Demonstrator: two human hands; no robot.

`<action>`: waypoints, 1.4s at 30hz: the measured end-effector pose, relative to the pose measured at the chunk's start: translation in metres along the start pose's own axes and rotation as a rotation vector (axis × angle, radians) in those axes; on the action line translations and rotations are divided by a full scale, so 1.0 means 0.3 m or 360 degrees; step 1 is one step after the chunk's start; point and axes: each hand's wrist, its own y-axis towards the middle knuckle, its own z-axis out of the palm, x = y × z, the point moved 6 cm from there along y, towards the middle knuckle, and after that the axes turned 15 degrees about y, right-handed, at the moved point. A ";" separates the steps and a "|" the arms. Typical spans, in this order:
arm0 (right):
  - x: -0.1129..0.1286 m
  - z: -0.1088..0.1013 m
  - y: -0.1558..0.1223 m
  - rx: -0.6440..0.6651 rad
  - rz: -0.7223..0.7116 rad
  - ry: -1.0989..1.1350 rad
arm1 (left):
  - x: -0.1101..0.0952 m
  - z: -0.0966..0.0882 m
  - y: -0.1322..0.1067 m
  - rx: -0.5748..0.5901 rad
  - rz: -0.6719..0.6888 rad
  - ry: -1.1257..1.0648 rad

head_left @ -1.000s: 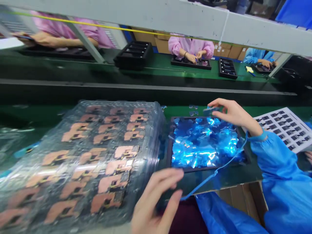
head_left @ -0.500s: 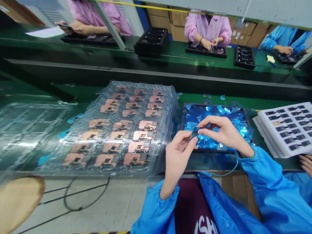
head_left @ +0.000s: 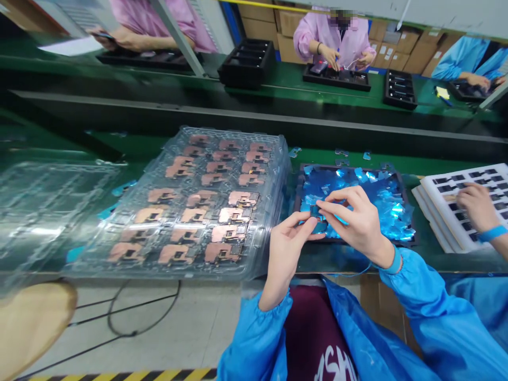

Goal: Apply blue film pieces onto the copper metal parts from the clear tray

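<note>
Two bare hands held one small dark part (head_left: 313, 210), located above the near left section of a black tray (head_left: 300, 185). The left hand (head_left: 289, 238) gripped the part between thumb and index finger, from its lower left side. The right hand (head_left: 355, 216) had its thumb and index finger closed on the part's upper right edge. The black tray lay flat on the green bench (head_left: 399, 156) and contained loose pieces of blue film (head_left: 373, 196). Just beside it, on the left, stood a stack of clear plastic trays (head_left: 273, 211); the topmost carried copper-coloured boards (head_left: 217, 251) in three columns. Several small loose pieces (head_left: 367, 155) lay on the bench beyond the black tray. On the right, a stack of white trays (head_left: 440, 211) presented rows of dark items (head_left: 441, 181), with a co-worker's hand (head_left: 474, 206) over the topmost tray.
</note>
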 end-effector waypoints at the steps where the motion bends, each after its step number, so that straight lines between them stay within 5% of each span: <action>1: 0.004 0.003 -0.002 0.0008 -0.0021 -0.0049 | -0.001 0.002 -0.004 0.0004 0.0021 0.0023; 8: 0.025 0.004 -0.036 -0.0062 -0.0274 -0.0267 | -0.001 0.023 -0.009 0.0160 -0.0010 -0.0083; 15: 0.074 0.023 -0.037 0.0233 -0.0586 -0.0420 | 0.047 0.021 0.016 0.0223 -0.0236 -0.0462; 21: 0.080 0.000 -0.067 0.0390 -0.0522 -0.0184 | 0.024 0.013 0.026 0.0199 -0.0234 -0.0575; 25: 0.081 -0.042 -0.085 0.0234 -0.0233 0.0334 | -0.014 -0.013 0.006 -0.0038 -0.0050 -0.0556; 29: -0.038 -0.133 -0.131 -0.0103 0.0361 0.0610 | -0.078 -0.158 -0.052 -0.0516 0.0327 -0.0201; 32: -0.266 -0.193 -0.207 -0.0100 0.0867 0.0449 | -0.195 -0.353 -0.095 -0.0962 0.0684 0.0502; 34: -0.432 -0.216 -0.250 0.0049 0.1076 0.0282 | -0.286 -0.483 -0.077 -0.1087 0.0845 0.1016; 38: -0.633 -0.230 -0.280 0.0407 0.1345 -0.0034 | -0.373 -0.688 0.102 -0.0791 0.0765 0.1771; 42: -0.603 -0.218 -0.238 0.0766 0.1371 -0.0061 | -0.346 -0.732 0.269 -0.0447 0.0569 0.2145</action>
